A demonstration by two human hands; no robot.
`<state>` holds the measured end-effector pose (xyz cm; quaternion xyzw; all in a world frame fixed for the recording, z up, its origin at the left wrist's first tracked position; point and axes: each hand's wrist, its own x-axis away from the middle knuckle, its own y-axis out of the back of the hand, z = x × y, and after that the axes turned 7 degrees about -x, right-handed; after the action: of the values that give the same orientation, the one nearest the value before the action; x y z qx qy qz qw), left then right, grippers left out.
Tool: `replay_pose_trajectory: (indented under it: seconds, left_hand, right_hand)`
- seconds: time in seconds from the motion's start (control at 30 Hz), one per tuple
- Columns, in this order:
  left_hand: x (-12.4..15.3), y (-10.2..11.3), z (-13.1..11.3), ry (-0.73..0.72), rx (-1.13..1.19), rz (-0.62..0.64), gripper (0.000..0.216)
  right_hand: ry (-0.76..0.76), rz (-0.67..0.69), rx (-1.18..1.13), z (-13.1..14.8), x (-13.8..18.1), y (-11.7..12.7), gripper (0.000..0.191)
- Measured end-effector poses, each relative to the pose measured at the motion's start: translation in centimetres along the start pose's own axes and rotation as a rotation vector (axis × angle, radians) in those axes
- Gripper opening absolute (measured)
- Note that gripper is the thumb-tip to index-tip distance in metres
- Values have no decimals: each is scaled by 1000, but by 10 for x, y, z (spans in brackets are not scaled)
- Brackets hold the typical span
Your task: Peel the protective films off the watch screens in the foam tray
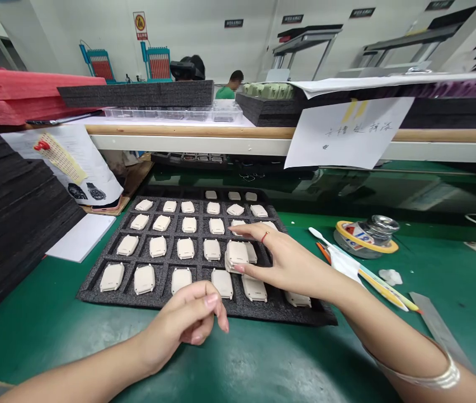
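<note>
A black foam tray [204, 307] with rows of compartments lies on the bench, most of them holding a beige watch case. Over its right half, my right hand [273, 252] has thumb and fingers around a small stack of watch cases [236, 253]. The far side of that grip is hidden behind the hand. Another watch case [251, 254] shows partly behind the stack. Just in front of the tray's near edge hovers my left hand [193, 313], fingers loosely curled and apart, with nothing visible in it. A watch case [181, 280] sits close beyond its knuckles.
Right of the tray lie a tape roll [366, 238], a toothbrush [325, 243] and a metal ruler [443, 324]. Black foam sheets [15, 218] are stacked at left beside a white card [80, 238]. A shelf [196, 140] crosses above the tray's back. People sit beyond it.
</note>
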<state>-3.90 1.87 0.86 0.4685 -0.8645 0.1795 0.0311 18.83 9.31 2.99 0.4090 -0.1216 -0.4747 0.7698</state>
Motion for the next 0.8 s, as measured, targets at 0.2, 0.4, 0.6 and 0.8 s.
replay_pose_trajectory:
  seconds: [0.2, 0.4, 0.6, 0.8]
  left_hand:
    - [2, -6, 6, 12, -327, 36, 45]
    - [5, -9, 12, -101, -496, 10, 37]
    - [9, -5, 19, -237, -755, 71, 23]
    - [13, 9, 25, -741, -1187, 79, 30]
  right_hand:
    - [72, 90, -14, 3, -2, -10, 34]
    - [147, -50, -23, 8, -3, -4, 55]
    - [15, -342, -216, 0, -9, 8, 25]
    - [-157, -298, -256, -47, -23, -22, 40]
